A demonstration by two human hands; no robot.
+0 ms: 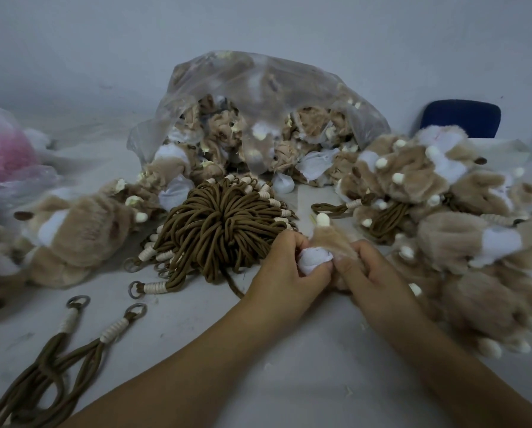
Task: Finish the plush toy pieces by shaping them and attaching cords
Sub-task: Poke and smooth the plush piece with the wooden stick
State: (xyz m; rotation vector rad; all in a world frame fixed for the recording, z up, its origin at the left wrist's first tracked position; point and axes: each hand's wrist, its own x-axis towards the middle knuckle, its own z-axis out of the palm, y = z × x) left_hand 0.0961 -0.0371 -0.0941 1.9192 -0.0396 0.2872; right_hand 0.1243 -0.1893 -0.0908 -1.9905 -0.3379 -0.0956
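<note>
Nearest you, on the white table, two loose cords with metal rings lie at your left forearm, not attached to anything.

Your left hand and right hand are both closed round one plush piece. The fingers are curled and pinch its white stuffed end between them, and its tan fur and cream tip stand up above your knuckles. The piece is just off the table in front of you, touching the edge of the cord bundle. No cord is visible on it, so I judge it is at the shaping step.

To your right, a pile of shaped plush pieces has brown cords showing among them. These appear finished. A few more plush pieces lie at your left, and I cannot tell their cord status.

Behind the bundle, the clear plastic bag holds many crumpled pieces with stuffing and lining showing. With the bundle this large and the bag this full, a substantial share of the work remains.

Farthest off, a pink-filled bag sits at the left and a blue chair at the right.
</note>
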